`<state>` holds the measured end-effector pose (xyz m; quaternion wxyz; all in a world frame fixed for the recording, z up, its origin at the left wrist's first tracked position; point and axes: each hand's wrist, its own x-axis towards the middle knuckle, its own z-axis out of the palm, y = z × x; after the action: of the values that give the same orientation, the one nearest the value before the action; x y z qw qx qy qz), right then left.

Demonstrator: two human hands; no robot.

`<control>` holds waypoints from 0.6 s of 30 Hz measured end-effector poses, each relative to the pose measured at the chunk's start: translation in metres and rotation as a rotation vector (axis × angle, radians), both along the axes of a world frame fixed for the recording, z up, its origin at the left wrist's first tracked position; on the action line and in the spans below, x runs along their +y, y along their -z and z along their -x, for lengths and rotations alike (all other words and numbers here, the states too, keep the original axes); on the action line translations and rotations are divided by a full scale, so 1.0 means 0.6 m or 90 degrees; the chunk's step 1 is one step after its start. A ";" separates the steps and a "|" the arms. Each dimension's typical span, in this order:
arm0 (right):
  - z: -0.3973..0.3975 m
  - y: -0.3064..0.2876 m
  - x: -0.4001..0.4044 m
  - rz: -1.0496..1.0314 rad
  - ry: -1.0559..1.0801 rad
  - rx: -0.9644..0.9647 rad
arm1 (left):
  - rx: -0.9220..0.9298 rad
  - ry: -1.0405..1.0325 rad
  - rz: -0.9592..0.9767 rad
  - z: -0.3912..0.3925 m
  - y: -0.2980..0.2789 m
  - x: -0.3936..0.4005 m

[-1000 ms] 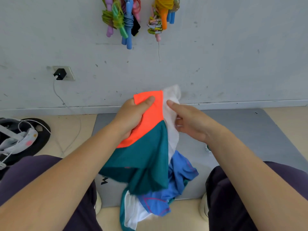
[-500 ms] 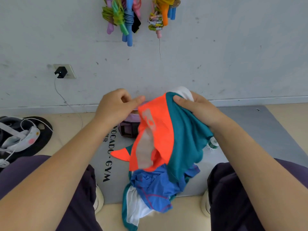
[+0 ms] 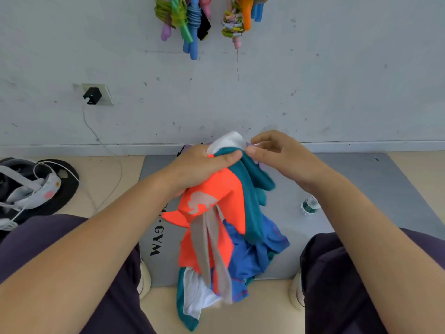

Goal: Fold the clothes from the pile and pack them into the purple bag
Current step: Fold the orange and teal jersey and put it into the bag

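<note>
Step in hand: garment sorting, folding not yet begun. Left hand (image 3: pixel 202 167) clamped on bunched orange-teal garment (image 3: pixel 216 201), held above pile (image 3: pixel 250 256) on grey mat (image 3: pixel 361 189). Right hand (image 3: pixel 284 157) pinching top edge, fingers (image 3: pixel 255 150) curled. Purple bag mostly hidden behind hands. Next: spread garment flat, locate seams. Surroundings: floor, scuffed wall (image 3: pixel 313 92), hanging jump ropes (image 3: pixel 187 22), water bottle (image 3: pixel 309 204).
</note>
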<state>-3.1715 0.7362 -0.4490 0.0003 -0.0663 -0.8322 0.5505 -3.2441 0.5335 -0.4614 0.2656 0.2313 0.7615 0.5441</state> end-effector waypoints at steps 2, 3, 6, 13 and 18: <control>-0.005 0.000 -0.003 -0.014 -0.059 -0.062 | -0.045 -0.072 -0.060 0.003 -0.004 0.003; -0.008 0.003 -0.008 -0.017 -0.112 -0.097 | -0.066 -0.096 -0.089 0.005 -0.008 0.004; -0.010 0.021 -0.027 0.033 -0.176 -0.196 | -0.142 -0.109 -0.188 0.013 -0.022 0.000; 0.001 0.023 -0.061 0.489 -0.090 -0.114 | -0.154 0.063 -0.188 0.005 -0.018 -0.009; 0.003 0.009 -0.033 0.502 0.008 0.001 | -0.109 -0.070 -0.071 0.012 -0.006 -0.007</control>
<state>-3.1733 0.7167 -0.4542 -0.0214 -0.0659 -0.5564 0.8280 -3.2510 0.5296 -0.4578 0.2860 0.1563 0.7161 0.6172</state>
